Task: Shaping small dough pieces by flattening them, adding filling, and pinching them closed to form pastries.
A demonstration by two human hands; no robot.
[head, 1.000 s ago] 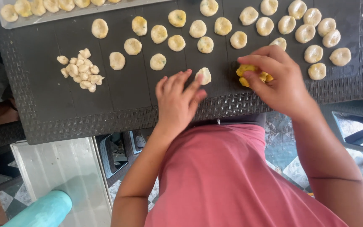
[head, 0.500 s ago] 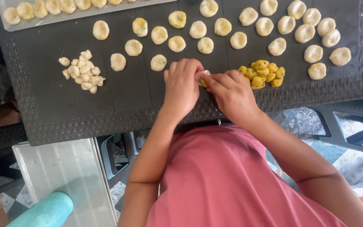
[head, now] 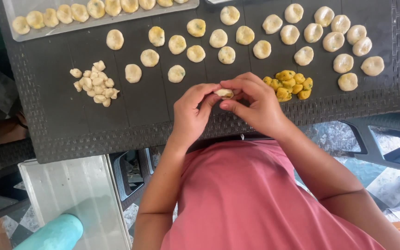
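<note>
We hold a small pale dough piece (head: 223, 93) between our two hands, just above the near edge of the dark woven surface (head: 61, 125). Our left hand (head: 191, 112) pinches it from one side, with the fingers closed on the dough. Our right hand (head: 254, 103) curls over it from the other side, and its fingers are closed on the dough too. The two hands touch each other at the fingertips.

Just beside our right hand sits a little pile of yellow filling balls (head: 289, 84). They lie on the surface, all bunched up and touching one another.

Far over on the other side is a heap of tiny white dough bits (head: 94, 84). It is well apart from our hands.

Beyond our hands lie lots of flat round dough discs (head: 228, 54) in loose rows. Some have green specks in them. More plump round ones sit at the far right.

At the far edge is a pale tray (head: 70, 26) with a row of yellow dough rounds in it.

We wear a pink shirt (head: 260, 199), which fills the bottom of the view.
</note>
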